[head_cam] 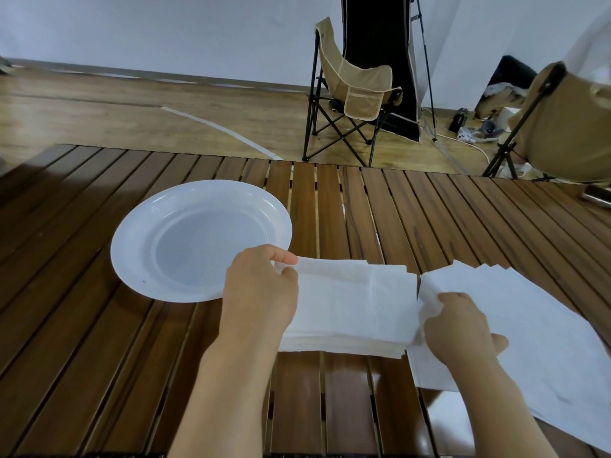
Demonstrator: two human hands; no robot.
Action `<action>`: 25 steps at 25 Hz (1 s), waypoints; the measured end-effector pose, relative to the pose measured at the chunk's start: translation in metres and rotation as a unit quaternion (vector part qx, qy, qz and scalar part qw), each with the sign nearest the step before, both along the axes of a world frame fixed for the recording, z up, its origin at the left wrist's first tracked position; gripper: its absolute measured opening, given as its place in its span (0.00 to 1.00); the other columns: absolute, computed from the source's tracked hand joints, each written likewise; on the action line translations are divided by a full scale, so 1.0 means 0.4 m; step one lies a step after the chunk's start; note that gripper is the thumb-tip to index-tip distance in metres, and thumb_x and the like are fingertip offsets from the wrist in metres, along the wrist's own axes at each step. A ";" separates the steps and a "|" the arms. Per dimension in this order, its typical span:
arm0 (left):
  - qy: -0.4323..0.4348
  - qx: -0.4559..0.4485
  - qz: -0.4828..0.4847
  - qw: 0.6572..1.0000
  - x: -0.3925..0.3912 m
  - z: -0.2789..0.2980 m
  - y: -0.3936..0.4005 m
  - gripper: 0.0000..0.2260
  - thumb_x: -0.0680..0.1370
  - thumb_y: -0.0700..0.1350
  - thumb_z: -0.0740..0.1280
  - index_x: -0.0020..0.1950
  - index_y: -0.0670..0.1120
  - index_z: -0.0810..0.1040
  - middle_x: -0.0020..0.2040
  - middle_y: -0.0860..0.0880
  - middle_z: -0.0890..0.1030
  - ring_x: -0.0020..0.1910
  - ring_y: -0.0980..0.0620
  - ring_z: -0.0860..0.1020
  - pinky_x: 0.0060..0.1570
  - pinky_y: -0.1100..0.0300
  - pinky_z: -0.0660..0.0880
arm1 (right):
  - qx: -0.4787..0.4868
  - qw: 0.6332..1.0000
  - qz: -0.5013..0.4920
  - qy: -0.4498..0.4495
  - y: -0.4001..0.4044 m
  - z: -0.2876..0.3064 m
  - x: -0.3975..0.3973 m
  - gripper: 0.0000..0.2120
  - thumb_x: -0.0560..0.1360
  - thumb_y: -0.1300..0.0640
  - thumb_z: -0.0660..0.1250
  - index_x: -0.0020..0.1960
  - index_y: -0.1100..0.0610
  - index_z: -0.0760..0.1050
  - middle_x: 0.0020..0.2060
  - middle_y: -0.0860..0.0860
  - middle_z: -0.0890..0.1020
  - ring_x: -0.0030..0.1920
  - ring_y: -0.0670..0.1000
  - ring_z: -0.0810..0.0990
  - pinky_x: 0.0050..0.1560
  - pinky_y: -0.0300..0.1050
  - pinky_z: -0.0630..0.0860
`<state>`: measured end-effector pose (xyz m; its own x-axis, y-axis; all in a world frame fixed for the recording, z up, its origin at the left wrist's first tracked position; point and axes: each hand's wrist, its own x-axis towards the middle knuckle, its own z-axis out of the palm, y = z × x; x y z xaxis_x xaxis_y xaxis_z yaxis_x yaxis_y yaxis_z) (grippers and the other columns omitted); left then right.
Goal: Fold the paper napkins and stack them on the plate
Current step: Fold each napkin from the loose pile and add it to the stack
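Observation:
A white plate [198,239] sits empty on the slatted wooden table [82,325], left of centre. Just right of it lies a stack of folded white napkins [353,309]. My left hand [261,292] pinches the stack's left edge between thumb and fingers. My right hand [459,328] grips its right edge, where the paper is crumpled. Under and beyond my right hand a spread of unfolded white napkins [542,328] fans out toward the table's right edge.
Beyond the table's far edge stand a beige folding chair [353,94] and a second one [558,127] at the right. A dark metallic object [598,195] lies at the table's far right. Cables and a power strip [466,137] are on the floor.

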<state>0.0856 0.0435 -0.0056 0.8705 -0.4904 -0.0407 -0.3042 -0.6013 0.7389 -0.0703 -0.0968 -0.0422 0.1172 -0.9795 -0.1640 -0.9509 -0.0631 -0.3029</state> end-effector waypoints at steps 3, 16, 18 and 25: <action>-0.003 -0.003 0.001 1.000 0.002 -0.001 -0.002 0.07 0.79 0.45 0.63 0.54 0.55 0.78 0.60 0.54 0.75 0.50 0.58 0.68 0.54 0.66 0.64 | -0.073 0.991 0.004 -0.114 -0.005 0.022 0.000 0.19 0.76 0.66 0.64 0.66 0.54 0.73 0.61 0.55 0.77 0.58 0.58 0.74 0.61 0.55 0.65; -0.013 -0.007 -0.023 1.000 -0.004 -0.003 -0.004 0.08 0.78 0.46 0.66 0.56 0.55 0.77 0.59 0.55 0.74 0.49 0.59 0.67 0.51 0.69 0.62 | -0.235 0.825 0.118 -0.500 0.043 0.099 0.025 0.14 0.73 0.71 0.65 0.50 0.54 0.75 0.44 0.49 0.80 0.45 0.43 0.79 0.45 0.28 0.73; -0.015 -0.004 -0.030 0.999 -0.007 -0.001 -0.004 0.09 0.76 0.49 0.68 0.56 0.56 0.77 0.60 0.55 0.74 0.50 0.59 0.67 0.51 0.69 0.62 | -0.246 0.805 0.141 -0.521 0.057 0.118 0.032 0.15 0.73 0.72 0.66 0.50 0.54 0.75 0.43 0.51 0.80 0.44 0.42 0.79 0.44 0.28 0.72; -0.127 -0.041 -0.116 0.984 -0.036 0.036 -0.018 0.22 0.67 0.59 0.74 0.58 0.62 0.71 0.69 0.59 0.64 0.69 0.57 0.63 0.67 0.58 0.59 | -0.207 0.757 0.198 -0.587 0.109 0.161 0.051 0.12 0.73 0.71 0.67 0.50 0.56 0.76 0.42 0.51 0.81 0.41 0.44 0.82 0.38 0.35 0.76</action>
